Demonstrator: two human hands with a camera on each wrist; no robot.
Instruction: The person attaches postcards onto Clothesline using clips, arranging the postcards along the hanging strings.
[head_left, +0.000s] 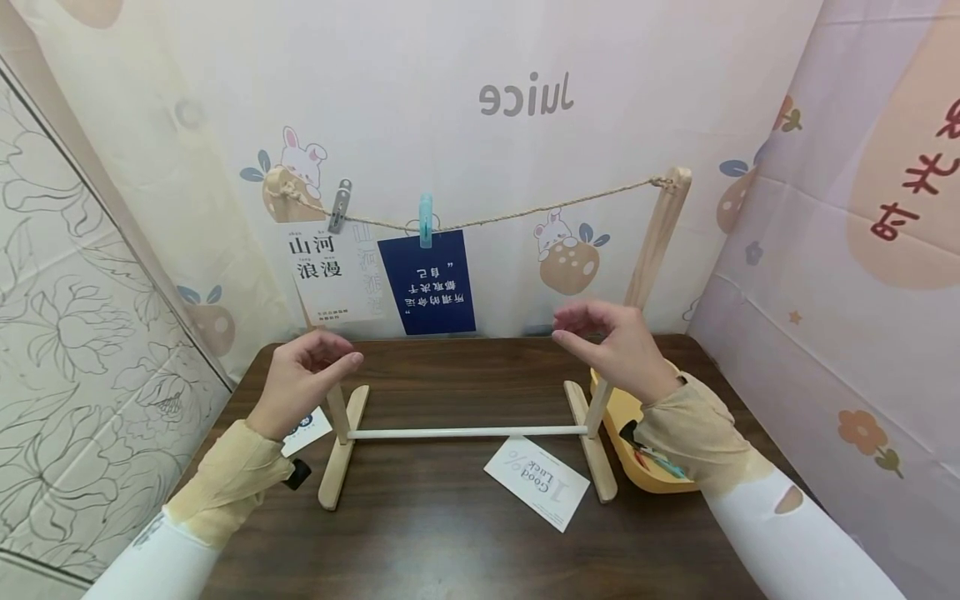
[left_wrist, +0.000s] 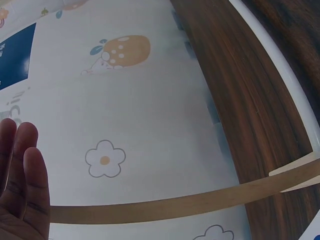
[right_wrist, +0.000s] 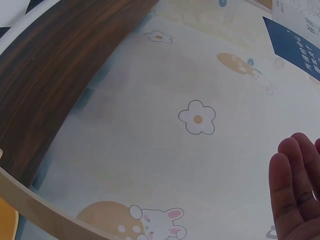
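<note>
Both hands are raised in front of a small wooden drying rack (head_left: 658, 237), holding nothing. My left hand (head_left: 303, 379) is by the left post, fingers loosely bent. Near the right post is my right hand (head_left: 611, 342), thumb apart from the bent fingers. A twine line (head_left: 547, 207) runs between the post tops. From it hang a white card (head_left: 330, 292) under a grey clothespin (head_left: 341, 207) and a dark blue card (head_left: 438, 312) under a light blue clothespin (head_left: 426, 221). In the wrist views, the left fingers (left_wrist: 36, 175) and right fingers (right_wrist: 282, 185) are fairly straight.
A white "Good Luck" card (head_left: 537, 483) lies on the brown table (head_left: 420, 533) by the rack's right foot. Another card (head_left: 307, 433) is partly hidden by the left wrist. A yellow basket (head_left: 648, 482) with small colourful items stands right, under the right forearm. A white rod (head_left: 465, 432) joins the posts low down.
</note>
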